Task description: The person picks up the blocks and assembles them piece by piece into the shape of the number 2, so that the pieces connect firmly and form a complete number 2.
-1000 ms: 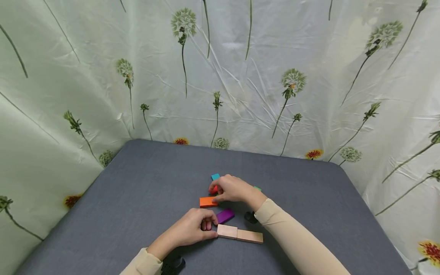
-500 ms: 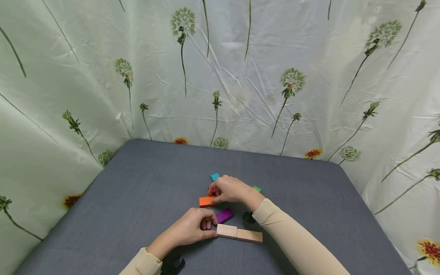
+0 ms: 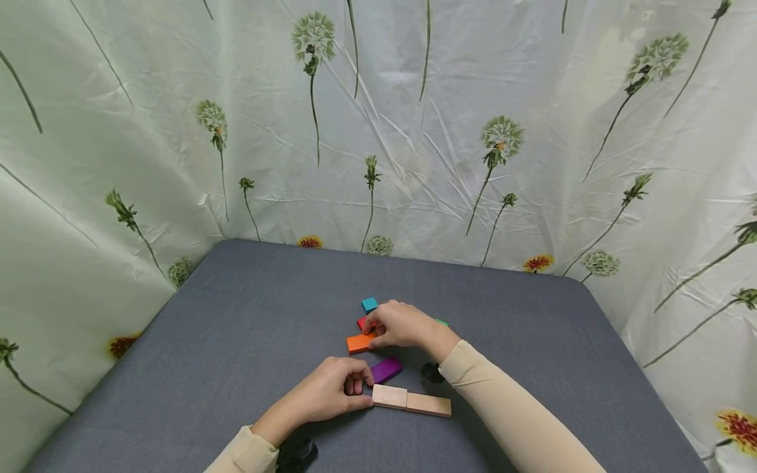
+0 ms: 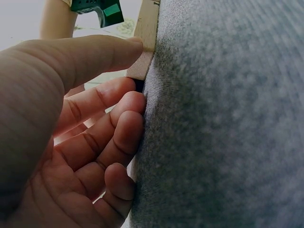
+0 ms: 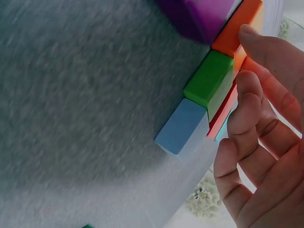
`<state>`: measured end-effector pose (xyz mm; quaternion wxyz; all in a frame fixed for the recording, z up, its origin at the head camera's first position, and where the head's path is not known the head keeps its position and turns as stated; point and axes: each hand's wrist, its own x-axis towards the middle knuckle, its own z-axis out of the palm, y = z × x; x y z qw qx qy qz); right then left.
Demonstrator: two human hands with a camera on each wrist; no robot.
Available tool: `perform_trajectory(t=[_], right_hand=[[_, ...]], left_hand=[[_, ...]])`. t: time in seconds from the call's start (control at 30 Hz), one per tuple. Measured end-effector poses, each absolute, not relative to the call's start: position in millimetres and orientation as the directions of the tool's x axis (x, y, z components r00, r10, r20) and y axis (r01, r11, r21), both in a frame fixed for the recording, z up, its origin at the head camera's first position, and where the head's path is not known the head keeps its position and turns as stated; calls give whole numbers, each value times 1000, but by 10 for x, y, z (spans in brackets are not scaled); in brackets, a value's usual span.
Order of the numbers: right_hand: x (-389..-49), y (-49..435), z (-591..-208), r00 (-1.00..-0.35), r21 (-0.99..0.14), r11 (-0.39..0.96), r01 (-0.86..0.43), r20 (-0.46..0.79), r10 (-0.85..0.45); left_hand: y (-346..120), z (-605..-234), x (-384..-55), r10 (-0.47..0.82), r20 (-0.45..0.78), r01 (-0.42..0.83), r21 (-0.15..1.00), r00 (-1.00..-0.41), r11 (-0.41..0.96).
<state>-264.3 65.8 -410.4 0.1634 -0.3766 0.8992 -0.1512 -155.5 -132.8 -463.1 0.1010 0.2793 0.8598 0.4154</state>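
Observation:
My left hand [image 3: 331, 392] pinches the near left end of a plain wooden block [image 3: 390, 396], thumb on one side and index finger at the other in the left wrist view. A second plain wooden block [image 3: 428, 405] lies end to end with it. My right hand [image 3: 405, 325] holds an orange block [image 3: 357, 344] between thumb and index finger. Beside the orange block, in the right wrist view, are a green block [image 5: 209, 78] and a blue block [image 5: 182, 126]; my hand hides both from the head view. A red block [image 3: 362, 323] is partly covered by the fingers.
A purple block [image 3: 387, 370] lies between the two hands. Beyond the red block is a light-blue block [image 3: 369, 304]. Another green piece [image 3: 441, 322] shows past the right wrist. The grey table [image 3: 266, 295] ends at a flowered curtain [image 3: 414, 131] behind.
My right hand has turned the orange block slightly and shifted it a little right and away. More of the red block shows now. The left hand and wooden blocks have stayed put.

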Motion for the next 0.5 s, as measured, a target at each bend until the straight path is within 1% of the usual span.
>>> perform_trajectory(t=[0.37,0.5], right_hand=[[-2705,908,-4116,-722,-396,720,-570,-176,-669],[-2724,998,-4113,-740,-390,738,-550,-183,-648]], left_hand=[[-1316,-4646,-1575,546,1,357,758,-838,545],[-1319,-4646,-1577,546,0,357,756,-838,548]])
